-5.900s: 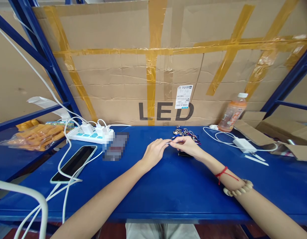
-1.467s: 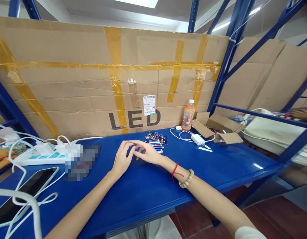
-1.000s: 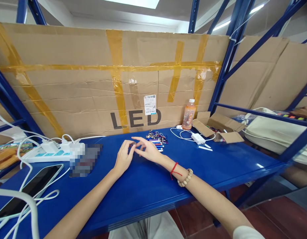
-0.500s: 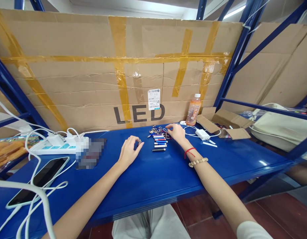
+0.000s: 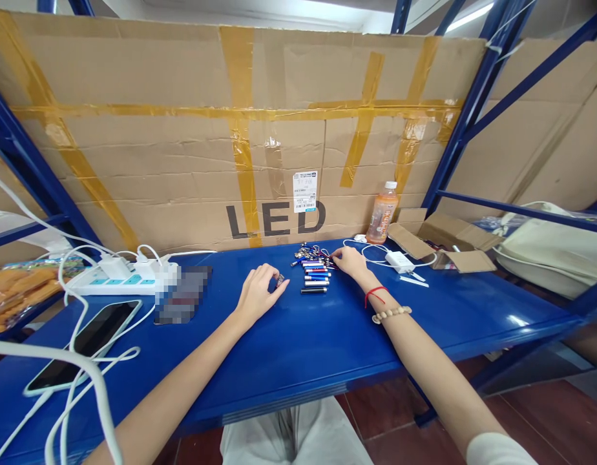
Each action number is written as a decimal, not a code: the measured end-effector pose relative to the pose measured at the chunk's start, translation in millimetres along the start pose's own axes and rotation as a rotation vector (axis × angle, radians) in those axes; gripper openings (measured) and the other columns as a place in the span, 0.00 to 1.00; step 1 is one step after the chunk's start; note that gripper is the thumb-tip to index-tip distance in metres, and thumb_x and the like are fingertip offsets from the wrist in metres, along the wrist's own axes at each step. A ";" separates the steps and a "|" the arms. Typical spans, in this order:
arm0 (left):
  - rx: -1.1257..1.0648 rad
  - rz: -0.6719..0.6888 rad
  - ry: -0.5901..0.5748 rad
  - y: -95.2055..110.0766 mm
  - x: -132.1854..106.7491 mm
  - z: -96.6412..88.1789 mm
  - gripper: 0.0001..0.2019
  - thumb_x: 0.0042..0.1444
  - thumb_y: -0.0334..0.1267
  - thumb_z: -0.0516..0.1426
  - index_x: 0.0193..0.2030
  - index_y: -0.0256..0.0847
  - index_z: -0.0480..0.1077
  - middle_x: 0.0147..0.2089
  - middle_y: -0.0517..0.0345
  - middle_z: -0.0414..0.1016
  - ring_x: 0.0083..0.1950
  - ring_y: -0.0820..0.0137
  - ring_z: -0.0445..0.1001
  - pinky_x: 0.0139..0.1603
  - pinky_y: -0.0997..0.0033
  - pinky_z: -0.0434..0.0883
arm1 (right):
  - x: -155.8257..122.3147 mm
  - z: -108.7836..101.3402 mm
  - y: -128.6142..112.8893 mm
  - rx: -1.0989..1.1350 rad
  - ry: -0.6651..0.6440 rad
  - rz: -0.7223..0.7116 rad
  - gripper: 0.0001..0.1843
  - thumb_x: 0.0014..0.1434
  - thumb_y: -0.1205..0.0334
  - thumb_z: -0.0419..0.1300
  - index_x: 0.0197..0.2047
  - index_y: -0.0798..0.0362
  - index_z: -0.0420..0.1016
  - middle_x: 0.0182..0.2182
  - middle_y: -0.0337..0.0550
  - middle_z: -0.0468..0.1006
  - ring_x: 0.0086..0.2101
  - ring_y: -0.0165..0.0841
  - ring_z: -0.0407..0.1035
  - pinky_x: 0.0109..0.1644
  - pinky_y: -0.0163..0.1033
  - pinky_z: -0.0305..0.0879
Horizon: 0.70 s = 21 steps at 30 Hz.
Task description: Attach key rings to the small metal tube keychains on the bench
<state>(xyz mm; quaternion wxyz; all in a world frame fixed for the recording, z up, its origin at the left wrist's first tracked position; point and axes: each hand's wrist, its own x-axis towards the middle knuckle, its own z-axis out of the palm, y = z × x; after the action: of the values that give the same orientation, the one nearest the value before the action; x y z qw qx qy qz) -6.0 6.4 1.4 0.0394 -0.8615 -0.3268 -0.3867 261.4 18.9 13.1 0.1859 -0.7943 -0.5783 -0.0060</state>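
Note:
My left hand point(image 5: 260, 294) hovers over or rests on the blue table, left of a row of small coloured metal tubes point(image 5: 316, 278). Its thumb and fingers pinch a small shiny metal piece point(image 5: 280, 279), too small to name surely. Behind the row lies a tangled pile of small metal clasps and cords point(image 5: 305, 250). At the pile's right edge is my right hand point(image 5: 351, 261), its fingertips drawn together. Whatever they grip is hidden or too small to make out. The tubes lie side by side in blue, silver, red and black.
A drink bottle point(image 5: 382, 213), a white charger with cable point(image 5: 399, 261) and an open carton point(image 5: 468, 261) stand right of the pile. At left are a power strip point(image 5: 126, 281), a phone point(image 5: 85, 349) and loose white cables. A large cardboard sheet point(image 5: 182, 174) closes the back.
The view has shifted slightly. My right hand's fingers have come down and a little nearer at the pile's right edge. My left hand stays almost in place, keeping the metal piece.

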 end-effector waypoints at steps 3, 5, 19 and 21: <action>0.014 0.009 0.000 -0.2 0.1 -0.1 0.11 0.59 0.43 0.52 0.28 0.40 0.60 0.30 0.61 0.67 0.32 0.72 0.65 0.36 0.70 0.59 | 1.4 0.8 2.3 -0.002 -0.002 -0.007 0.13 0.55 0.66 0.54 0.40 0.47 0.79 0.40 0.41 0.79 0.43 0.36 0.71 0.42 0.35 0.66; 0.026 0.014 0.002 -0.3 0.0 0.1 0.12 0.59 0.44 0.51 0.27 0.40 0.60 0.30 0.61 0.67 0.32 0.72 0.65 0.36 0.70 0.59 | 3.0 1.5 5.0 0.002 0.012 -0.014 0.14 0.56 0.66 0.53 0.43 0.49 0.78 0.42 0.43 0.78 0.44 0.36 0.70 0.44 0.37 0.66; 0.064 0.045 0.014 -0.2 -1.0 3.8 0.19 0.59 0.42 0.49 0.18 0.39 0.58 0.28 0.57 0.67 0.29 0.73 0.64 0.34 0.69 0.59 | 3.2 9.5 2.7 0.047 -0.042 -0.342 0.17 0.63 0.58 0.48 0.51 0.50 0.71 0.53 0.46 0.70 0.53 0.39 0.62 0.55 0.51 0.54; 0.071 0.051 0.010 -0.9 -1.5 4.7 0.19 0.59 0.42 0.48 0.18 0.39 0.58 0.28 0.58 0.67 0.28 0.73 0.63 0.33 0.69 0.59 | 3.9 8.6 3.9 0.036 -0.047 -0.325 0.16 0.63 0.61 0.47 0.47 0.51 0.74 0.51 0.46 0.72 0.51 0.39 0.64 0.53 0.50 0.56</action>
<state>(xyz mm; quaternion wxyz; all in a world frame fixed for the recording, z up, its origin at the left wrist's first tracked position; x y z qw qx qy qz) -4.3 7.8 -3.1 0.0813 -0.8656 -0.3179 -0.3782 264.5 24.0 4.8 0.1833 -0.6866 -0.7035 -0.0070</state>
